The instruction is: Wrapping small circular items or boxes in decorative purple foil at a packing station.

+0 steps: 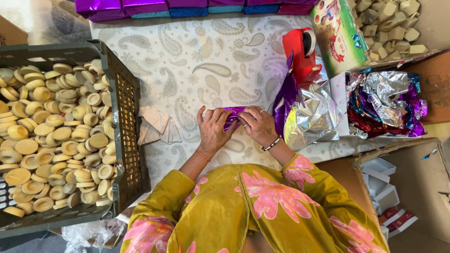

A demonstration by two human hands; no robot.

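A small purple foil-wrapped piece (233,116) is pinched between the left hand (213,129) and right hand (258,124), both grips pressed together on it, low over the patterned counter (201,61). The foil is judged light, crinkly and slippery, and best held at its ends.

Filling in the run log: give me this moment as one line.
left hand + right hand: both press purple foil packet | surface: paisley cloth | left: crate of round soaps | right: foil sheets

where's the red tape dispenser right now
In the head view the red tape dispenser sits on the patterned cloth, up and right of the hands, beside the silver foil sheets.
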